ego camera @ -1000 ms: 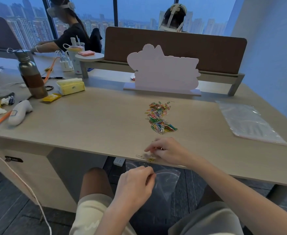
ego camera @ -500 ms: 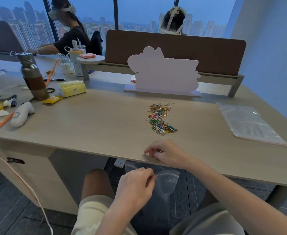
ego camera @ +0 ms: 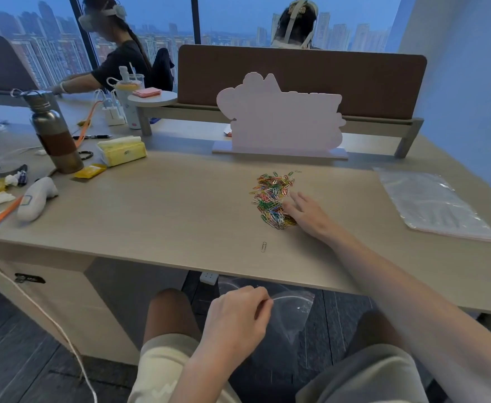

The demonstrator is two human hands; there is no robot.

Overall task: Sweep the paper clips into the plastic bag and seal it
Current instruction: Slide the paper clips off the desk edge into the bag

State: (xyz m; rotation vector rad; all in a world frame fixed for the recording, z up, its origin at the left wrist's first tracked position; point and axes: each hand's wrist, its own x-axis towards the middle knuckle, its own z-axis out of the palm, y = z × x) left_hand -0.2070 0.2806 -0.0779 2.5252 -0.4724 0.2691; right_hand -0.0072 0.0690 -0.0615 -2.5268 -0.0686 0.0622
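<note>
A heap of coloured paper clips (ego camera: 272,197) lies in the middle of the wooden desk (ego camera: 166,216). My right hand (ego camera: 306,213) rests flat at the heap's right side, fingers spread and touching the clips. One loose clip (ego camera: 264,246) lies alone near the front edge. Below that edge, my left hand (ego camera: 237,321) pinches the rim of a clear plastic bag (ego camera: 292,312), which hangs open under the desk above my lap.
A stack of spare plastic bags (ego camera: 433,205) lies at the right. A white cut-out board (ego camera: 282,117) stands behind the clips. A metal bottle (ego camera: 54,132), yellow tissue pack (ego camera: 122,151), white handheld device (ego camera: 36,197) and orange cable crowd the left. Two people sit beyond.
My right hand left the desk's front edge and reached forward to the right side of the clip heap. One clip stays near the edge. The left hand still holds the bag.
</note>
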